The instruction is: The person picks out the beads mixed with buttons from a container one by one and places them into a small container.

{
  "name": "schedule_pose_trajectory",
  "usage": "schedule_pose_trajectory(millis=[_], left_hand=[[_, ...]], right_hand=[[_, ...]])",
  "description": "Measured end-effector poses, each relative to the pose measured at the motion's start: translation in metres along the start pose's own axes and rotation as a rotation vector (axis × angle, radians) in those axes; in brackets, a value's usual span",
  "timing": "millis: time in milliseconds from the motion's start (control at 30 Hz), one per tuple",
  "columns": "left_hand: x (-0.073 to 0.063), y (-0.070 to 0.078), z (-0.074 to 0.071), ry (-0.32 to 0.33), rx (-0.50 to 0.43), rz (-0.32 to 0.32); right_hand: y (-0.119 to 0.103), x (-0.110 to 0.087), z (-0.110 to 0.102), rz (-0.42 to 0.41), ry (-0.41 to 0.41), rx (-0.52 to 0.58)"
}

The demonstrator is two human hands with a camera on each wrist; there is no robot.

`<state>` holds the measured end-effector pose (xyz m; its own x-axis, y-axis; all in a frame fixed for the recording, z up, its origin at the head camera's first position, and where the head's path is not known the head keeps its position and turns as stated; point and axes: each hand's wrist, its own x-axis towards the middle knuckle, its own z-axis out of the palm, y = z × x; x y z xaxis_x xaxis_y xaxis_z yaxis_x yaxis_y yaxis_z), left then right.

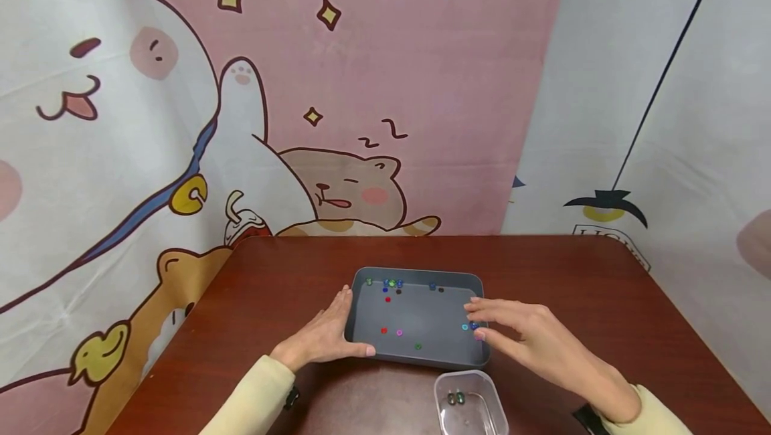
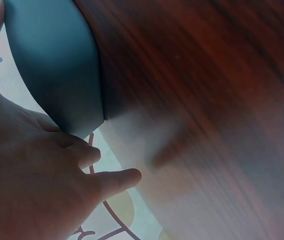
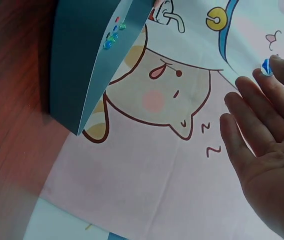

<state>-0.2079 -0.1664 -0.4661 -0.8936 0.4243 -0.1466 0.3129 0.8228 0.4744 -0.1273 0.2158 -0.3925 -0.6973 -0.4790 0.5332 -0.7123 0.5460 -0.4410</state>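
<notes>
A shallow dark grey tray (image 1: 415, 359) lies on the table, holding small coloured beads and rings. My left hand (image 1: 322, 336) holds its near left corner, the thumb along the front rim and the fingers along the left side; the left wrist view shows the tray's outer wall (image 2: 57, 60) beside the spread fingers. Over the tray's right end, my right hand (image 1: 530, 334) pinches a blue glass marble (image 3: 266, 67) between thumb and forefinger, the other fingers extended. A cyan ring (image 1: 464, 327) and a pink ring (image 1: 479, 336) appear near those fingertips.
A clear plastic box (image 1: 476, 398) stands in front of the tray, with two dark shiny marbles (image 1: 456, 398) in it. More beads and rings, such as a red one (image 1: 384, 330) and a green one (image 1: 418, 346), are scattered across the tray. A cartoon-printed cloth (image 1: 421, 87) hangs behind the brown table (image 1: 289, 261).
</notes>
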Motion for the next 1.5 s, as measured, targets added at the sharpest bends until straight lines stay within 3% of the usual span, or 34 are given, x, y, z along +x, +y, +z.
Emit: schedule_pose_trajectory(millis=[300, 600, 1200, 1500], left_hand=[[-0.002, -0.001, 0.000, -0.002, -0.002, 0.001], [-0.002, -0.003, 0.002, -0.016, -0.003, 0.002], [-0.002, -0.003, 0.000, -0.013, -0.014, 0.017], [-0.001, -0.003, 0.000, -0.009, -0.022, 0.014]], right_hand=[[-0.008, -0.017, 0.003, -0.118, -0.004, 0.002], [-0.012, -0.028, 0.009, -0.154, -0.063, -0.002], [-0.009, -0.035, 0.017, -0.130, -0.235, -0.045], [-0.002, -0.013, 0.010, -0.102, -0.142, -0.008]])
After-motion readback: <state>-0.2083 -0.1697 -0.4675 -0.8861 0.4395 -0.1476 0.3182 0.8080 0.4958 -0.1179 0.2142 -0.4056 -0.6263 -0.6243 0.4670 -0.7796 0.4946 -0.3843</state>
